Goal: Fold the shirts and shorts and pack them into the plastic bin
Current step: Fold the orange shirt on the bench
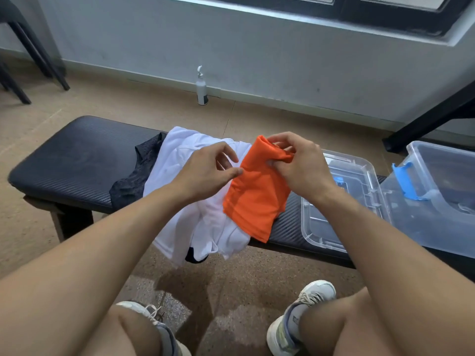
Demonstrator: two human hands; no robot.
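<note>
An orange garment (257, 199) hangs folded above the black bench (77, 160). My right hand (300, 165) grips its upper edge, fingers curled into the cloth. My left hand (208, 170) is at the garment's left edge with thumb and fingers curled; whether it pinches the cloth I cannot tell. Under the orange piece lies a crumpled white shirt (195, 191), draping over the bench's front edge. A black mesh garment (136, 176) sits to its left, partly beneath it. The clear plastic bin (442, 201) with a blue latch stands at the right.
The bin's clear lid (341, 201) lies flat on the bench between the clothes and the bin. A white spray bottle (201, 87) stands by the wall. Black chair legs (30, 62) are at far left, a dark table leg (431, 116) at right. My knees and shoes are below.
</note>
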